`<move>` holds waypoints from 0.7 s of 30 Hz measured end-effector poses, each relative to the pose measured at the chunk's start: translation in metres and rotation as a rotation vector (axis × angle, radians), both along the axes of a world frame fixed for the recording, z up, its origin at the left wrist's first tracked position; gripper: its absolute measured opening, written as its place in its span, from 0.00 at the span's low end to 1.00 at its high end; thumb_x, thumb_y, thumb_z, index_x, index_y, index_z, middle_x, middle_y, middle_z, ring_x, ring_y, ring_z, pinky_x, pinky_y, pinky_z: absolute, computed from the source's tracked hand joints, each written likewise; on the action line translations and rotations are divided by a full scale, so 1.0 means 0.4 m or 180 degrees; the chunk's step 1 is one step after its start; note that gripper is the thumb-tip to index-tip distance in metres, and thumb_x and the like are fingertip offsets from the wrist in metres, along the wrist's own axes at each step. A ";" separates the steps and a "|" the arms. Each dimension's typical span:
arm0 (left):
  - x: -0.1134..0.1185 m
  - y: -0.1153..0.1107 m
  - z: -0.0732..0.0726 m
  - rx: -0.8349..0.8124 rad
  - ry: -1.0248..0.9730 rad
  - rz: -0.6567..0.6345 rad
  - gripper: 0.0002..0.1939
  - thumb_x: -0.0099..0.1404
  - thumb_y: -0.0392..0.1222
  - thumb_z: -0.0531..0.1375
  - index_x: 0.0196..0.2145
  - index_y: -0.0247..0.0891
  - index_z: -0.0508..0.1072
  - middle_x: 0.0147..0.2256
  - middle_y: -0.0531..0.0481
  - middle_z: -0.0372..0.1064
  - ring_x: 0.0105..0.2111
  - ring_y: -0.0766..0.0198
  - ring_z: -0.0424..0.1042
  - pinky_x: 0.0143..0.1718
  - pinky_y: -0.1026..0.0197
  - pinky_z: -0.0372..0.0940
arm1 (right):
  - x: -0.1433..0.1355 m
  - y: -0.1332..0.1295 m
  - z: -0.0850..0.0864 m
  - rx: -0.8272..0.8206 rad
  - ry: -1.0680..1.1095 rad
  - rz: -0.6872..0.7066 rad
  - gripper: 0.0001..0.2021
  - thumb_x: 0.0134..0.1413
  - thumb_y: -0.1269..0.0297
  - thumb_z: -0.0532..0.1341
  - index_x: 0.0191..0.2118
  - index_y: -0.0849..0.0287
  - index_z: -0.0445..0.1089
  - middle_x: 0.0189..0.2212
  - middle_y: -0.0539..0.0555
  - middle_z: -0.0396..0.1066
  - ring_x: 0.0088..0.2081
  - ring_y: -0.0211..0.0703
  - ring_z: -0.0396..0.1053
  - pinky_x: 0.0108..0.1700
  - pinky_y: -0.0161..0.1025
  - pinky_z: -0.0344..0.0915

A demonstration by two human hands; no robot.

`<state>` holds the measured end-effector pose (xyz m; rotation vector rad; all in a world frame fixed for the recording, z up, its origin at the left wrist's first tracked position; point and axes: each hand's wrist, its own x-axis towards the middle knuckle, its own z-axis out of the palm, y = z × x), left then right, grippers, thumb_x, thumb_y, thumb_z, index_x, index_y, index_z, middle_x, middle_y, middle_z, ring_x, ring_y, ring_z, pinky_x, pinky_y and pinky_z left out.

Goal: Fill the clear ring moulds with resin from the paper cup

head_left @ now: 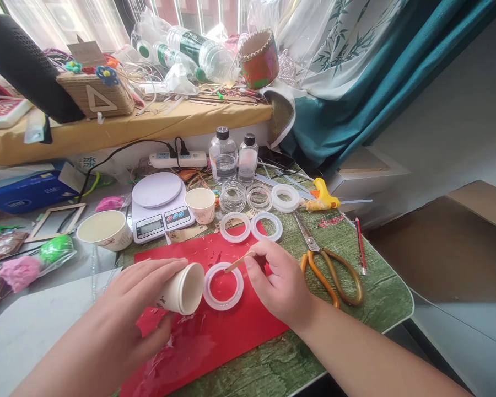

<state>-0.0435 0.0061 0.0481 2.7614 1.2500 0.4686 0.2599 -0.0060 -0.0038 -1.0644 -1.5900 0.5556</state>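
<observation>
My left hand (149,309) is wrapped round a paper cup (181,292), tilted on its side with its mouth toward the ring mold beside it. Between the fingers of my right hand (275,275) is a thin wooden stick (238,261), its tip over the rim of that translucent ring mold (207,286). The mold lies flat on a red sheet (248,325) marked with wet-looking smears. Two more ring molds (235,237) (267,237) lie just behind, at the sheet's back edge.
A kitchen scale (157,190), paper cups (200,216) (105,230) and two clear bottles (224,160) (248,165) stand behind. Scissors (314,242), a pencil (361,248) and a yellow glue gun (323,196) lie to the right. A cluttered ledge (215,114) runs along the back.
</observation>
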 end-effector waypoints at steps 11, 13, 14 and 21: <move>-0.001 0.000 -0.002 -0.0053 -0.0072 0.0016 0.32 0.67 0.39 0.60 0.68 0.56 0.70 0.60 0.51 0.81 0.54 0.54 0.84 0.52 0.59 0.79 | 0.002 0.000 0.000 0.0006 -0.0014 -0.0010 0.05 0.72 0.70 0.62 0.41 0.53 0.71 0.32 0.49 0.73 0.32 0.41 0.72 0.37 0.38 0.70; -0.005 0.001 -0.004 -0.0103 -0.0038 0.0021 0.34 0.67 0.39 0.61 0.69 0.56 0.69 0.61 0.51 0.80 0.55 0.52 0.84 0.52 0.58 0.79 | 0.001 -0.001 0.001 -0.0012 -0.0011 -0.0020 0.05 0.72 0.71 0.62 0.41 0.53 0.71 0.32 0.49 0.73 0.32 0.41 0.72 0.37 0.38 0.70; -0.006 0.001 -0.005 -0.0128 -0.0024 0.0009 0.34 0.66 0.40 0.62 0.69 0.57 0.69 0.61 0.51 0.80 0.55 0.52 0.84 0.52 0.58 0.79 | 0.001 -0.001 0.001 -0.0016 -0.0007 -0.0023 0.05 0.72 0.71 0.62 0.41 0.53 0.71 0.32 0.49 0.73 0.32 0.41 0.72 0.37 0.38 0.70; -0.004 0.002 0.001 -0.0135 -0.0053 0.0010 0.33 0.66 0.39 0.61 0.68 0.57 0.70 0.61 0.51 0.81 0.55 0.52 0.84 0.53 0.57 0.80 | 0.001 -0.001 0.001 0.0005 -0.0012 -0.0027 0.05 0.72 0.70 0.62 0.41 0.53 0.71 0.32 0.49 0.74 0.32 0.41 0.72 0.37 0.38 0.70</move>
